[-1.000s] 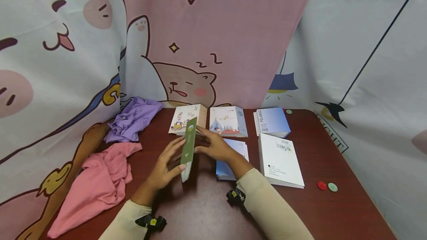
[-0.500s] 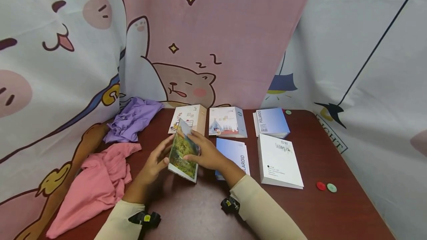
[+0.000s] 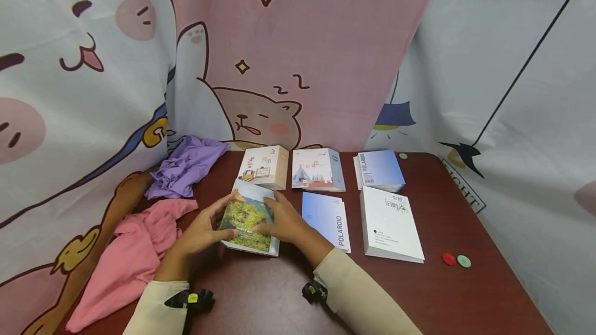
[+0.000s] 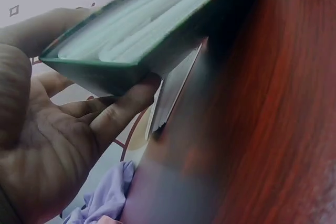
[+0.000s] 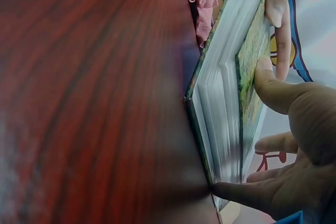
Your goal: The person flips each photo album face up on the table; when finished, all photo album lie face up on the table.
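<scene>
Can see a purple cloth (image 3: 186, 167) crumpled at nine o'clock, a pink cloth (image 3: 139, 252) at eight, a red button (image 3: 449, 259) just beside a green button (image 3: 464, 261) at four, and a cartoon-printed curtain (image 3: 335, 35) at twelve.

A second ago the album (image 3: 247, 213) was held upright, green spine showing; now it's turned and tipped back, leafy cover up. The left hand (image 3: 203, 230) has spread outward; the right hand (image 3: 286, 218) has come left, baring the blue book (image 3: 325, 216)'s lettering.
</scene>
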Demonstrator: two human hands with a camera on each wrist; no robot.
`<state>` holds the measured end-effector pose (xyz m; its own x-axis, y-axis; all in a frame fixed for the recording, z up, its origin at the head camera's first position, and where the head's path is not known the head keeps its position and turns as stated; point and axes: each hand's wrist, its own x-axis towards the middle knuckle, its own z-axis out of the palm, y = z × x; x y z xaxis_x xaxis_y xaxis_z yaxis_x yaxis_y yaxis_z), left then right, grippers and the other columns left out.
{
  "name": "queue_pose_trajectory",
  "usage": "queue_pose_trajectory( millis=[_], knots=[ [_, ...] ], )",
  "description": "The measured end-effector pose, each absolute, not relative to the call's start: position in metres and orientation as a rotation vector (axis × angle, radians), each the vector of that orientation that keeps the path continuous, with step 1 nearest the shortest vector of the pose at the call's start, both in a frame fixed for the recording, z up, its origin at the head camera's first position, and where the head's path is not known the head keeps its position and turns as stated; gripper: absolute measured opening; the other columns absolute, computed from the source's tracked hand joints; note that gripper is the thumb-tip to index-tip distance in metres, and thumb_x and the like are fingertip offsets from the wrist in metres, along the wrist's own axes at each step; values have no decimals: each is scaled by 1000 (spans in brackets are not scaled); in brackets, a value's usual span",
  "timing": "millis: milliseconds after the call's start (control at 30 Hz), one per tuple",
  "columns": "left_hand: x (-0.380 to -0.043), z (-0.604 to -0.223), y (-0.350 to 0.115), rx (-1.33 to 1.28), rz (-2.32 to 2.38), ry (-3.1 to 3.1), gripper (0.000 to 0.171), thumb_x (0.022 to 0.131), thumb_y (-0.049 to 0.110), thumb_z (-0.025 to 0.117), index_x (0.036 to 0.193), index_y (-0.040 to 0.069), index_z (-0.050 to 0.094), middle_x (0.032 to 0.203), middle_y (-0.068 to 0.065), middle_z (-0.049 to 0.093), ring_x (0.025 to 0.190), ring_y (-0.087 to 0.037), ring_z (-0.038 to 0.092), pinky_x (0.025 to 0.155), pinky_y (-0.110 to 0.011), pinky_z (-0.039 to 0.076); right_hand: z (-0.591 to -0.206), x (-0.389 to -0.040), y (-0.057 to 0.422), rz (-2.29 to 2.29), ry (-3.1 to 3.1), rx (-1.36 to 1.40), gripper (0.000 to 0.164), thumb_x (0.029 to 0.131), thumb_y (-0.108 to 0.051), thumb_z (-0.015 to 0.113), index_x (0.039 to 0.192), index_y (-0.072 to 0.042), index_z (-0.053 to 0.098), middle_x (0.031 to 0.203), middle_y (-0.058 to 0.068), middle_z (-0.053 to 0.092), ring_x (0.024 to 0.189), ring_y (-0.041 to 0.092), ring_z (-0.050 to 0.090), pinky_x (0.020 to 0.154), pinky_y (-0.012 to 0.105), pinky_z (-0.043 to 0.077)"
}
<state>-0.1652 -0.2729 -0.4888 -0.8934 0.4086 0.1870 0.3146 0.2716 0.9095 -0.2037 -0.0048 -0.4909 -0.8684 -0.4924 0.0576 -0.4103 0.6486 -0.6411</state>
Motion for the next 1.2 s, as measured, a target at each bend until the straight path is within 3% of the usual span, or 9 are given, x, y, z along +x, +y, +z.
queue_pose_trajectory(
  millis=[167, 233, 367, 433, 500, 733, 967, 1133, 1200],
  knots=[
    [-167, -492, -275, 651, 1680, 2474, 88, 88, -1, 86, 164, -4, 42, 171, -27, 42, 159, -50, 34, 111, -8, 37, -491, -204, -7, -979, 2748, -694, 91, 92, -54, 86, 162, -8, 53, 176, 29, 31, 160, 50, 38, 123, 63, 46],
    [-168, -493, -275, 623, 1638, 2519, 86, 87, 1, 88, 162, -5, 46, 170, -26, 45, 158, -50, 37, 114, -11, 38, -491, -204, -8, -969, 2740, -678, 88, 92, -54, 86, 161, -8, 54, 176, 28, 31, 161, 51, 37, 124, 63, 44],
    [-169, -494, -275, 585, 1533, 2627, 84, 84, 5, 93, 157, -6, 52, 163, -28, 54, 153, -51, 48, 124, -42, 45, -491, -205, -9, -928, 2727, -654, 85, 93, -51, 85, 161, -9, 55, 176, 27, 32, 160, 55, 36, 125, 64, 43],
    [-169, -494, -275, 583, 1472, 2683, 85, 82, 7, 95, 155, -6, 55, 158, -28, 58, 147, -53, 53, 122, -61, 44, -491, -205, -10, -896, 2720, -645, 85, 94, -50, 85, 161, -10, 55, 176, 27, 31, 158, 56, 37, 124, 64, 43],
    [-169, -495, -276, 582, 1403, 2743, 86, 80, 11, 97, 154, -5, 57, 155, -28, 60, 142, -54, 58, 118, -70, 45, -491, -205, -11, -873, 2717, -637, 84, 94, -49, 86, 161, -10, 54, 176, 27, 32, 158, 56, 39, 124, 63, 44],
    [-168, -488, -271, 567, 1109, 2969, 88, 74, 21, 101, 150, -2, 62, 159, -32, 53, 145, -56, 53, 117, -73, 44, -481, -203, -5, -882, 2732, -661, 85, 91, -41, 91, 160, -7, 55, 175, 27, 34, 158, 50, 41, 124, 60, 45],
    [-175, -473, -255, 609, 948, 3028, 88, 84, 29, 95, 156, -2, 56, 169, -31, 41, 151, -54, 48, 118, -72, 44, -471, -211, 14, -938, 2741, -674, 83, 96, -36, 87, 164, -7, 49, 177, 25, 31, 159, 49, 40, 123, 64, 45],
    [-190, -465, -246, 684, 906, 3034, 90, 84, 27, 95, 157, -4, 54, 168, -30, 41, 124, -43, 71, 111, -64, 53, -464, -222, 28, -948, 2775, -700, 80, 97, -36, 85, 163, -5, 50, 177, 26, 31, 160, 49, 39, 125, 65, 42],
    [-198, -462, -240, 699, 898, 3017, 90, 84, 26, 95, 158, -4, 53, 169, -31, 39, 116, -41, 75, 107, -62, 56, -459, -226, 36, -931, 2792, -694, 80, 99, -37, 83, 163, -4, 50, 177, 25, 31, 161, 48, 37, 126, 64, 41]
  ],
)
